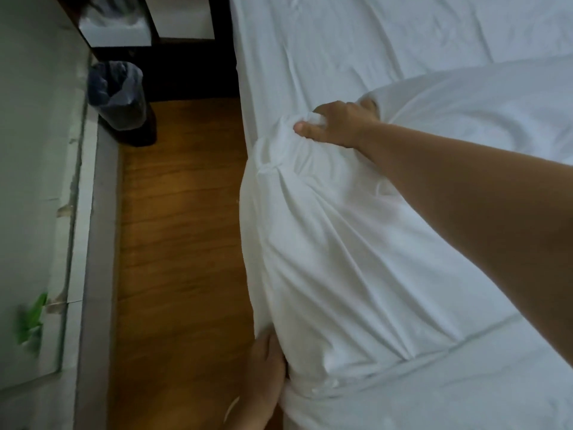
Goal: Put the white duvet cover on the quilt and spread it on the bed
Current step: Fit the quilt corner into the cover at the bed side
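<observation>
Both hands on the white duvet cover [356,243]: right hand [338,124] gripping, left hand [266,364] unclear.

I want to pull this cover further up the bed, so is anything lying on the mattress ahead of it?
Nothing visible. The right hand grips a bunch of the duvet cover, and the sheet beyond it shows only wrinkles. The bin stands on the floor, off to the side.
</observation>
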